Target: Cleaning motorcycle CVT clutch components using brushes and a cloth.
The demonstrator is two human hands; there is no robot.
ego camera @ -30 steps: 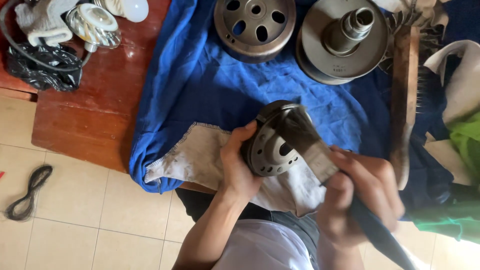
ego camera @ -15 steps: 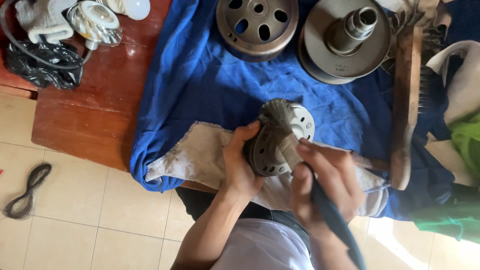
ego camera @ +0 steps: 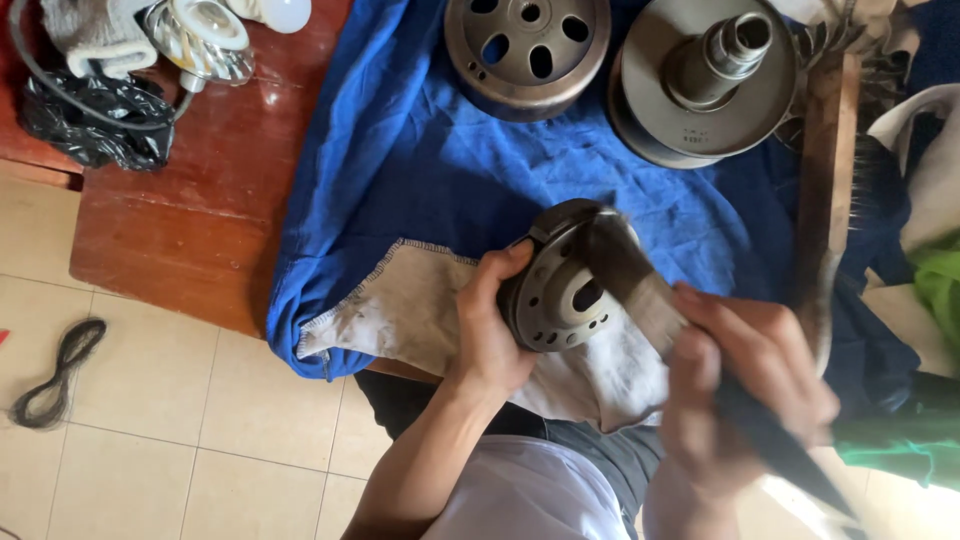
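On the counter [ego camera: 190, 230] lies a cloth [ego camera: 420, 150], with a rag [ego camera: 400, 310] on its near edge. Over the rag the left hand [ego camera: 490, 330] holds a round metal part [ego camera: 555, 290] — a brush [ego camera: 640, 290] from the right hand [ego camera: 740, 390] at 4 o'clock touches its face. A drum [ego camera: 527, 50] sits at 12 o'clock, a pulley [ego camera: 700, 80] at 1 — a cord loop [ego camera: 55, 372] lies on the floor at 9.

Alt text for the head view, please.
The left hand grips a round grey metal drum part over a dirty white rag while the right hand holds a dark-handled paintbrush against it. Behind, a blue cloth covers a reddish wooden table.
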